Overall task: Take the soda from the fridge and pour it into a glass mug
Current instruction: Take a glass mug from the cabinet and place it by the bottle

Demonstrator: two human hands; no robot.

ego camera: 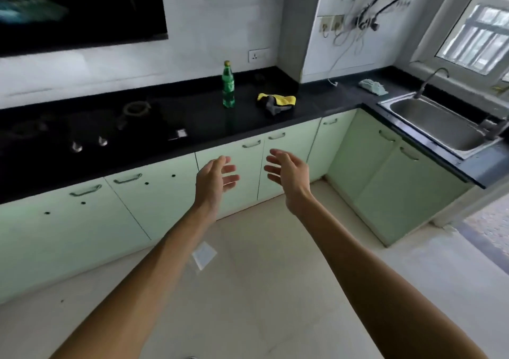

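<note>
Your left hand (213, 178) and right hand (289, 174) hang empty, fingers spread; no mug visible, so the capped soda bottle (228, 86) cannot be poured.

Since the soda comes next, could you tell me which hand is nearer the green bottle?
Left, narrowly. The left hand hangs open almost straight below the green bottle; the right hand is open, further right.

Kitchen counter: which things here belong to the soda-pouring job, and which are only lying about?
For the job:
- green soda bottle, upright on the counter, cap on
- left hand and right hand, both open and empty
No glass mug or fridge is visible.

Lying about:
- yellow and grey cloth
- pale cloth near the sink
- stove
</note>
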